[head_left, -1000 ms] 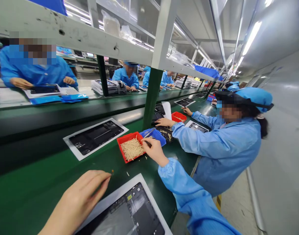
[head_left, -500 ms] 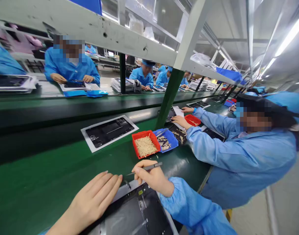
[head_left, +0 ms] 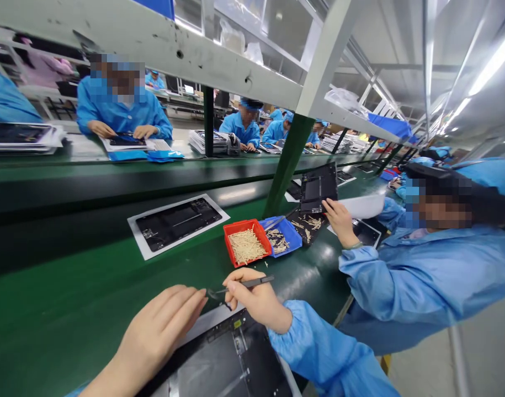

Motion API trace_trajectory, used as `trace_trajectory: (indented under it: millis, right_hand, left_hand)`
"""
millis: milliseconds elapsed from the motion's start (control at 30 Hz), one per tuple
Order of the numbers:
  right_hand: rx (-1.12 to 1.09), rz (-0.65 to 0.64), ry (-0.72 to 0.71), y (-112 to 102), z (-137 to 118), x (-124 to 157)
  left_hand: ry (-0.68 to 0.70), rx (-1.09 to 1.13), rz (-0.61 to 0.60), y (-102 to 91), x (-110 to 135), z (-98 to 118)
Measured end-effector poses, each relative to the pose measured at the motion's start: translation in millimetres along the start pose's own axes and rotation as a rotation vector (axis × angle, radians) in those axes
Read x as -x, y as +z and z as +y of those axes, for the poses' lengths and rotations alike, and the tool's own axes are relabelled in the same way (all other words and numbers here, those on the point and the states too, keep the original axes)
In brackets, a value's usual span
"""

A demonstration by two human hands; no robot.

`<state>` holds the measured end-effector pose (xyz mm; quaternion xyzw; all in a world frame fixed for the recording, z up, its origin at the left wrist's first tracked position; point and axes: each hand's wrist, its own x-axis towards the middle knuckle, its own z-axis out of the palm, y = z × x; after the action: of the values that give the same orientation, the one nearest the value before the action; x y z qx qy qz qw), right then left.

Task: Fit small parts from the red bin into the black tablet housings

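Note:
My right hand [head_left: 256, 298] grips slim black-handled tweezers [head_left: 252, 283], and their fine tip reaches left to the fingertips of my left hand [head_left: 161, 325]. Those fingers lie close together, and anything small between them is too tiny to tell. Both hands hover over the upper edge of a dark tablet back panel [head_left: 231, 358] in a white-edged frame. Ahead of my right hand stand a red tray [head_left: 235, 256] of pale thin strips and a blue tray [head_left: 291, 245] holding a smaller heap.
The trays and a second dark panel on a white sheet [head_left: 175, 226] lie on a green workbench [head_left: 90, 264]. A co-worker in a blue gown [head_left: 426, 275] at my right holds up a dark panel [head_left: 318, 187]. A green post [head_left: 287, 165] and white shelf [head_left: 153, 49] rise beyond, with more workers opposite.
My view has swung right. My right hand has moved from the red tray to above the panel with the tweezers. The co-worker has lifted a dark panel upright.

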<state>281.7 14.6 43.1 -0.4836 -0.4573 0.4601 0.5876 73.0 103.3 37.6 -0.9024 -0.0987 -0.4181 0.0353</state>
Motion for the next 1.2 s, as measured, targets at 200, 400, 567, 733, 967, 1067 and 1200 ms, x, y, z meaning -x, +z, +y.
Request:
trace_trajectory:
  millis: [200,400,567,733,967,1067,1200]
  right_hand:
    - [-0.255,0.016,0.042,3,14,0]
    - [-0.235,-0.035,0.076,7,12,4]
    - [-0.106,0.005,-0.026,1,10,2]
    - [-0.062,0.157,-0.085,-11,21,-4]
    - [-0.108,0.212,-0.062,-18,34,-12]
    - [-0.138,0.236,-0.051,-20,32,-14]
    - [-0.198,0.278,-0.04,-25,16,-14]
  left_hand:
    - [-0.84,0.771,-0.267,9.7,-8,2]
    - [-1.086,1.064,-0.281,12.0,-10,17]
    - [-0.921,0.687,-0.445,22.8,-11,-6]
    - [-0.776,0.1,-0.52,47.7,-21,-94]
    - [-0.692,-0.284,-0.644,65.2,-27,-165]
    - [-0.601,-0.359,-0.605,52.3,-28,-167]
    - [-0.476,-0.392,-0.479,10.5,-23,-151]
